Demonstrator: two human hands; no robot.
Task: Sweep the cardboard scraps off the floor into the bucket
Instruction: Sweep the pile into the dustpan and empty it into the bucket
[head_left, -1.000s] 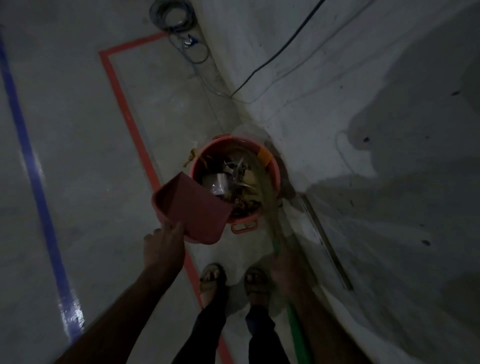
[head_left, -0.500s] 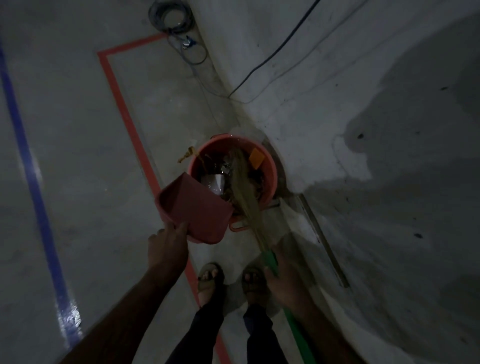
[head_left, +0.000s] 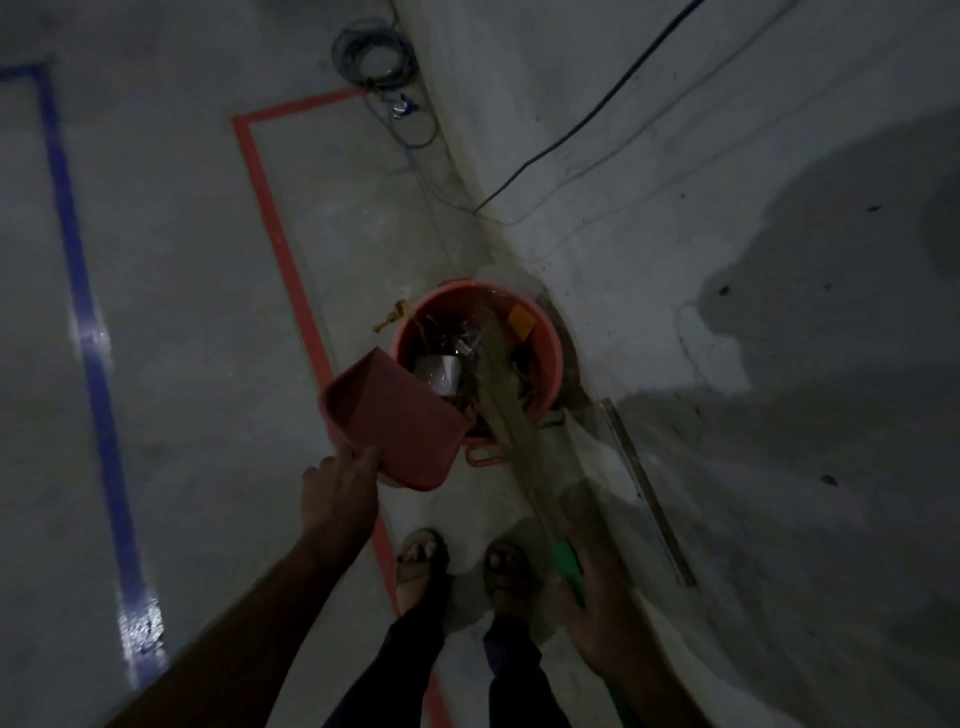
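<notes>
Dim concrete floor (head_left: 171, 312) looks swept; beside the scrap-filled bucket (head_left: 545, 332), left hand (head_left: 337, 493) grips the tipped dustpan (head_left: 395, 421), right hand (head_left: 602, 613) grips the broom (head_left: 506, 400).

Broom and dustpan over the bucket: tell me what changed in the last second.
The broom bristles went from a blurred swing at the right rim of the bucket to reaching across its contents, with the right hand now gripping the green handle in plain view. The left hand holds the dustpan tilted at the rim as before. The bucket stayed put.
</notes>
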